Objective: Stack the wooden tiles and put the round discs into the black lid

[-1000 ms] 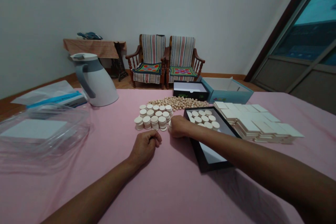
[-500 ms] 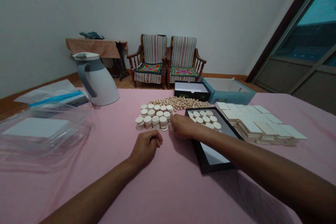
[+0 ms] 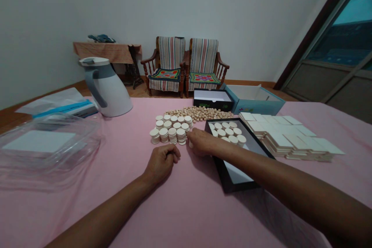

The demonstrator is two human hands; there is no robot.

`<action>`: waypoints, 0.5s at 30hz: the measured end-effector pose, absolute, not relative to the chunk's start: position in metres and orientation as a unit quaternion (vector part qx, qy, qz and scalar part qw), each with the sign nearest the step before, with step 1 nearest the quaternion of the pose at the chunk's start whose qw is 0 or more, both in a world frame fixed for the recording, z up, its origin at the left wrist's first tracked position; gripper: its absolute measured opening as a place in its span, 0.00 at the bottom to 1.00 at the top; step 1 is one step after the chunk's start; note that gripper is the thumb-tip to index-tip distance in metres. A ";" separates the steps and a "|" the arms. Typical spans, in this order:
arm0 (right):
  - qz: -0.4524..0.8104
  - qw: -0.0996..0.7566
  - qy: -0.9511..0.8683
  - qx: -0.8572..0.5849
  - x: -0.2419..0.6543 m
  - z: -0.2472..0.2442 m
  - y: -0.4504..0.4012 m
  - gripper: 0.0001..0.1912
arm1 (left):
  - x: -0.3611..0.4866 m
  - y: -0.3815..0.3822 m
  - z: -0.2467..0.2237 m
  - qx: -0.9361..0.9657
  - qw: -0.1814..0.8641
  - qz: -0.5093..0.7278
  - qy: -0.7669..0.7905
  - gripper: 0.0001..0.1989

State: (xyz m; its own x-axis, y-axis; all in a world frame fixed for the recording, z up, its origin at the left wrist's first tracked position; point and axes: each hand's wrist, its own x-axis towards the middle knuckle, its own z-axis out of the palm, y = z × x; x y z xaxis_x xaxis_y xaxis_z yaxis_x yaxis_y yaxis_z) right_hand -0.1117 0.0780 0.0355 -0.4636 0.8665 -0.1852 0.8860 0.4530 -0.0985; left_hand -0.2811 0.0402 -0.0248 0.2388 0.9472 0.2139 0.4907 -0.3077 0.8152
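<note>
Several short stacks of round, pale wooden discs [image 3: 172, 135] stand in rows on the pink tablecloth. At the right end of these rows, my right hand [image 3: 199, 142] has its fingers closed on wooden discs, mostly hidden behind the fingers. My left hand [image 3: 162, 162] rests on the cloth just in front of the stacks, loosely curled with nothing visible in it. Under my right forearm lies a black-rimmed box tray [image 3: 225, 180] with a white inside. More disc stacks [image 3: 228, 132] fill its far end, and the forearm covers part of it.
Small wooden pieces [image 3: 200, 114] are heaped behind the discs. Square wooden tiles [image 3: 286, 135] are piled at right. A black box [image 3: 213, 104] and a light-blue box [image 3: 255, 104] stand at the back. To the left are a white jug [image 3: 112, 93] and clear plastic packaging [image 3: 84, 135].
My right hand has shifted very slightly left against the end of the disc stacks. My left hand stays where it was, and the view has moved slightly.
</note>
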 end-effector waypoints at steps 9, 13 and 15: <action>-0.086 0.024 0.865 0.494 -0.094 0.064 0.073 0.17 | -0.281 0.040 -0.026 0.721 0.314 0.367 0.498 0.15; -0.042 -0.005 0.848 0.529 -0.060 0.104 0.058 0.11 | -0.280 0.041 -0.026 0.721 0.313 0.362 0.501 0.15; -0.029 0.007 0.845 0.534 -0.041 0.112 0.048 0.09 | -0.280 0.041 -0.025 0.722 0.309 0.360 0.503 0.15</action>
State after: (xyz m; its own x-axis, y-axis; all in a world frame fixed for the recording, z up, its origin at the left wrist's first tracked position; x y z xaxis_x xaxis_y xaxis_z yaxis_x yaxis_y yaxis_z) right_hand -0.0414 0.0479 0.1116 -0.4297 0.9020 -0.0425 0.9028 0.4281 -0.0422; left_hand -0.2797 0.0412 -0.0245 0.2349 0.9493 0.2087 0.5047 -0.3026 0.8085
